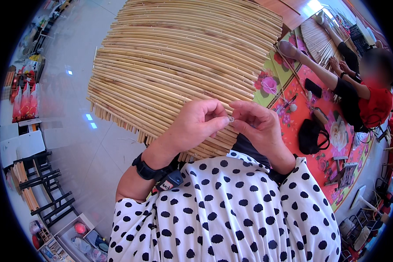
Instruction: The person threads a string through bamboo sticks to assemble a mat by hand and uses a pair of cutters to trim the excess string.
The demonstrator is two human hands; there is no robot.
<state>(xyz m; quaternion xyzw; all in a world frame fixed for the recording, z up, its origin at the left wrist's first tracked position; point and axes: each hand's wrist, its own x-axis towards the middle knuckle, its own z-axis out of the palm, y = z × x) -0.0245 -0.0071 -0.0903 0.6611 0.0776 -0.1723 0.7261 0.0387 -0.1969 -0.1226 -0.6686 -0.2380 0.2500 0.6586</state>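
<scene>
A mat of straw-coloured reed stalks (174, 65), laid side by side and tied with thin pale string, spreads in front of me and reaches my lap. Over its near right part, my left hand (201, 120) and my right hand (258, 124) meet with fingertips pinched. A small loop of pale string (231, 118) shows between them, at the left thumb tip. Both hands are closed on it; most of the string is hidden by the fingers. The stalk ends at the mat's left edge are uneven.
At the right a co-worker in a red top (377, 107) sits by another reed mat (316, 39). A floral sheet (288, 146) bears a black bag (312, 137) and a dark phone (313, 87). Black metal frames (52, 187) and a box of odds and ends (76, 236) stand left.
</scene>
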